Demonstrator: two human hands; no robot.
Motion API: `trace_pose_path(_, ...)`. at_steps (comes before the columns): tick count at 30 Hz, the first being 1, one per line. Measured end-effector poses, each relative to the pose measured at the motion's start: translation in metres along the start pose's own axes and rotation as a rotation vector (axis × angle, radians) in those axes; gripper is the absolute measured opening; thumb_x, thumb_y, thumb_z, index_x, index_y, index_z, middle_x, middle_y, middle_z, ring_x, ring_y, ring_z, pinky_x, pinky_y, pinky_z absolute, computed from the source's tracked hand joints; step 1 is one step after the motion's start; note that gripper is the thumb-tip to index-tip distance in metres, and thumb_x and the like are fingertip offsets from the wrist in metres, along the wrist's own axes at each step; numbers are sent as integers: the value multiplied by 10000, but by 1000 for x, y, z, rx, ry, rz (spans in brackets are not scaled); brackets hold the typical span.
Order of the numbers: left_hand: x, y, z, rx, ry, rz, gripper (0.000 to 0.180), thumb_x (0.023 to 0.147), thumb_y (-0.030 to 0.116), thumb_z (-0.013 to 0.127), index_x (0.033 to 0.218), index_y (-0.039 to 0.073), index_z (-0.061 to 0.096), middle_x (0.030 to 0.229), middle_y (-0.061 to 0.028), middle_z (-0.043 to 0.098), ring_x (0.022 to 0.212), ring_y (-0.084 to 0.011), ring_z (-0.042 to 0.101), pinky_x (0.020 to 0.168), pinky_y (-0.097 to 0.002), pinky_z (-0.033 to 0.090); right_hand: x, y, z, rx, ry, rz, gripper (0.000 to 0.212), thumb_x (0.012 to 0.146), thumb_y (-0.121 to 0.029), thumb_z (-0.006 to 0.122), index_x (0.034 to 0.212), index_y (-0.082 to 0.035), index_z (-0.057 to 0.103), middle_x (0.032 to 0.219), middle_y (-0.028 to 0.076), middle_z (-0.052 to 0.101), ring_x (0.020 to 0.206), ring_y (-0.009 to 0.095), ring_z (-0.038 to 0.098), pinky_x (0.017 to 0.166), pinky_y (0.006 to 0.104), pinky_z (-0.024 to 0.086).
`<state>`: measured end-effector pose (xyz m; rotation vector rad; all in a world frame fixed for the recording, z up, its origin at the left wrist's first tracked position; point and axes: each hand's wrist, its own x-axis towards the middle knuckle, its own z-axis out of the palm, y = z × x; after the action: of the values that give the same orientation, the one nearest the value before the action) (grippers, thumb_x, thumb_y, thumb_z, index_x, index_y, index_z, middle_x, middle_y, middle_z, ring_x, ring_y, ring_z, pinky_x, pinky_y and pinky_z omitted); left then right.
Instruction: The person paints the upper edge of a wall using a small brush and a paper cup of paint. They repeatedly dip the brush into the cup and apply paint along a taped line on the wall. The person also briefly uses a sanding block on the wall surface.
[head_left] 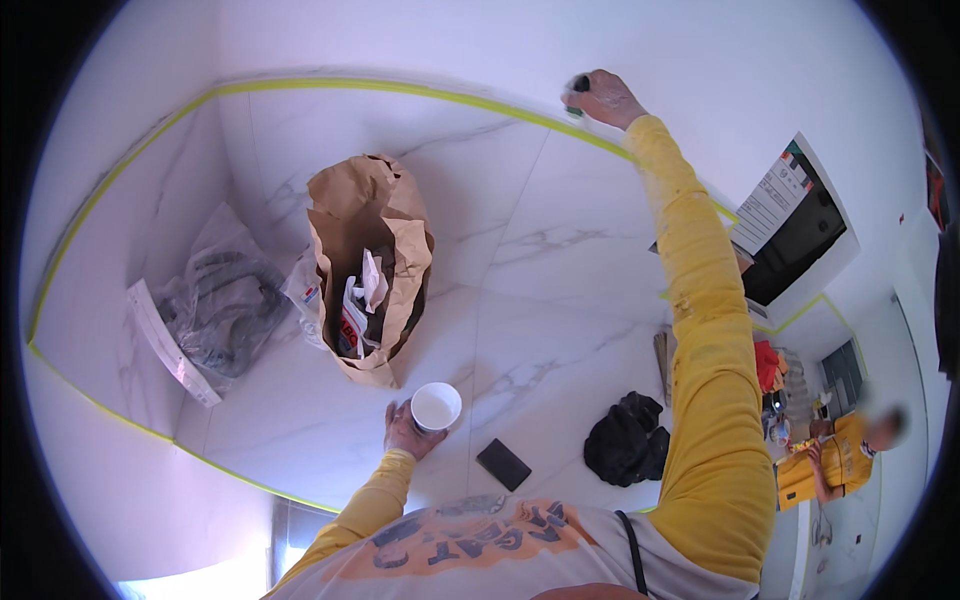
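My left hand [403,432] is wrapped round a white cup [437,408], whose open top faces up with something pale inside. Stretched out to the far right, my right hand [611,99] grips a small tool with dark and green parts [580,86]. Its working end is too small and blurred to tell the kind. That tool is at the white wall, close to the yellow-green tape [400,91] that runs along the top of the marbled slabs.
Ahead of the cup stands an open brown paper bag [410,250] with wrappers inside. Left of it lies a clear plastic bag [225,300]. A dark flat wallet-like thing [503,465] and a black cloth bundle [625,440] lie near me. Another person [850,455] in yellow is far right.
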<state>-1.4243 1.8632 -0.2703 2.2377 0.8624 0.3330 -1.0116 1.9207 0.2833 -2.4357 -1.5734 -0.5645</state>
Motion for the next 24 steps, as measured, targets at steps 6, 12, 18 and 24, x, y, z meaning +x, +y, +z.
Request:
trace_pose_path(6,0,2,-2,-30,20,13,977,691,547,796,1413,16,408,1363,-188,559,1366,-255,444,1247,-405,85,6,-42,-1,834,69,135,261,887,-241,699,989,0,707,697,20,587,548,101,493,466,253,382)
trace_pose_path(12,-2,4,-3,9,36,-13,950,695,554,791,1401,28,436,1370,-169,559,1367,-249,444,1243,-407,97,21,-49,-5,791,119,128,326,835,-337,717,906,-19,696,670,54,596,546,143,518,513,291,427)
trace_pose_path(18,0,2,-3,13,4,6,961,697,570,780,1411,32,426,1369,-158,562,1368,-234,442,1240,-402,101,20,-39,6,685,47,254,331,798,-338,703,807,-10,658,685,71,611,557,165,525,506,313,417)
trace_pose_path(24,3,-9,11,69,15,-1,955,708,592,756,1430,59,427,1392,-143,536,1380,-210,421,1243,-397,83,-7,37,-22,528,26,332,329,805,-319,690,743,-1,633,650,89,596,550,181,529,509,329,414)
